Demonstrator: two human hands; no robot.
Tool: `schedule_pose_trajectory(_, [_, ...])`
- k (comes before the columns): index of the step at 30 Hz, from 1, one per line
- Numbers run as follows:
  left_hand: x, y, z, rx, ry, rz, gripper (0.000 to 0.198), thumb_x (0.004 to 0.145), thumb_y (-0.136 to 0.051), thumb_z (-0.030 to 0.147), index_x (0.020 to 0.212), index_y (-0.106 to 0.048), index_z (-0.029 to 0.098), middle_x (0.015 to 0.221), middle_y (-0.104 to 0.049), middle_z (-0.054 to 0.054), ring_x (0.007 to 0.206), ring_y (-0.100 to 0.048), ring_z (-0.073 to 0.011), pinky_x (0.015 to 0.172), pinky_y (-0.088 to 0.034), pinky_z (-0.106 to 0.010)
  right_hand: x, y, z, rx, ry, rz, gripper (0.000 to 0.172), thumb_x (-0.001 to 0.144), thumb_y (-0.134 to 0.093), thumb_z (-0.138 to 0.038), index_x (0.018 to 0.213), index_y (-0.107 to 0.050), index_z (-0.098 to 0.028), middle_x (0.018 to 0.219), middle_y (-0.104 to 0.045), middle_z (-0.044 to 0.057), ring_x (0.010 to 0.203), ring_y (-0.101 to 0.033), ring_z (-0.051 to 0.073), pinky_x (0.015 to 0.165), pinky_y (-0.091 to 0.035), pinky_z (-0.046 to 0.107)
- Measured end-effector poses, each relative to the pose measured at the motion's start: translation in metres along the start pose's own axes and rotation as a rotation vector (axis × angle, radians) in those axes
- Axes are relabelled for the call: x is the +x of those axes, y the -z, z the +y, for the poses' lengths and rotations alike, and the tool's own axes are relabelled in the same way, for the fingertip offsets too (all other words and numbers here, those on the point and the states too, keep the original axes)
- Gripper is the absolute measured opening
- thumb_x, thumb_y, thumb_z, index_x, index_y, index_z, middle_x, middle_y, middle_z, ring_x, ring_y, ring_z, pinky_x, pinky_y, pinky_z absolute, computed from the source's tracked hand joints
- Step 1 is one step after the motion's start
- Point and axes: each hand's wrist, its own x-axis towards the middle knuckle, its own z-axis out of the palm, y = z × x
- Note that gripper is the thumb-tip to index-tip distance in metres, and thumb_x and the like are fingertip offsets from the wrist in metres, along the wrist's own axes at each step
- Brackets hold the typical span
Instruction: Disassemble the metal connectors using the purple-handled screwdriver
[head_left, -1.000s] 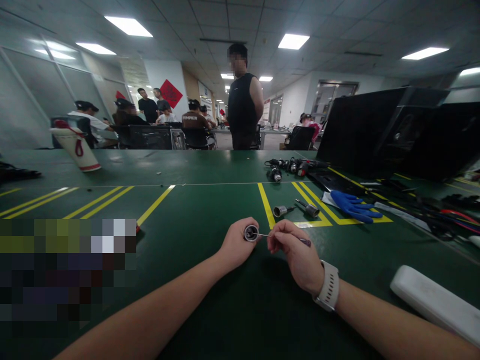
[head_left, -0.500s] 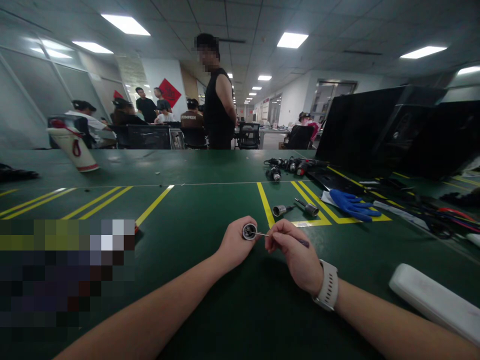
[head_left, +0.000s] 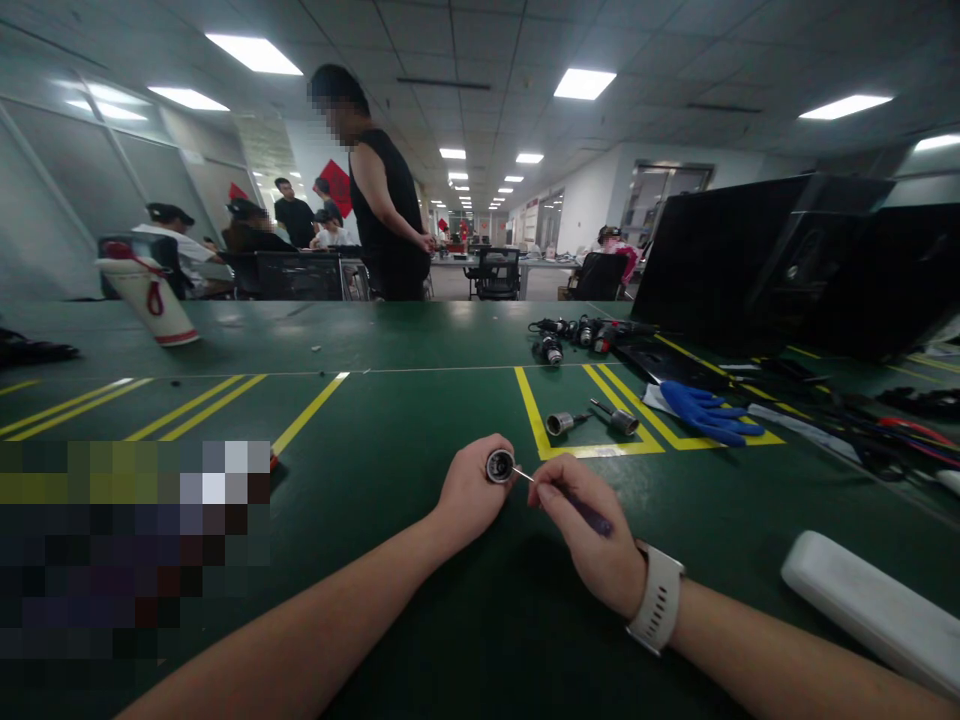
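My left hand [head_left: 471, 490] is wrapped round a small metal cylinder with a hollow, dark inside [head_left: 499, 466], its round open end facing me. In my right hand [head_left: 581, 515] is a screwdriver [head_left: 596, 519] with a dark purple handle and a thin metal shaft. The shaft's tip reaches the right rim of the cylinder; whether it touches cannot be made out. Beyond my right hand, two metal hole saws [head_left: 561, 423] with thin shanks lie on the green table [head_left: 420, 400], inside a yellow tape outline.
A blue glove [head_left: 705, 410] and cables lie to the right, before a large black monitor [head_left: 720, 265]. Several dark metal parts [head_left: 551, 348] sit further back. A white case [head_left: 862, 590] is at right, a tilted paper cup [head_left: 154, 300] at left. A person [head_left: 386, 210] stands beyond the table.
The screwdriver has drawn back from inside the cylinder to its right rim, and its handle has tilted lower as my right hand turned. The standing person has moved left.
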Motion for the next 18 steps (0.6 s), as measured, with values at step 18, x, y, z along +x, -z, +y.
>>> schedule_pose_trajectory(18, [-0.0005,0.0015,0.0038,-0.026,-0.001,-0.011,0.009,0.067,-0.057,0.014,0.063,-0.050,0.017,0.060,-0.050,0.004,0.058,-0.047,-0.0122,0.055,-0.037,-0.024,-0.0003,0.0007,-0.0010,-0.021,0.035,-0.034,0.014,0.081,-0.045,-0.016,0.072,-0.054,-0.019,0.068,-0.053,0.000,0.064,-0.051,0.015,0.060,-0.039,0.028])
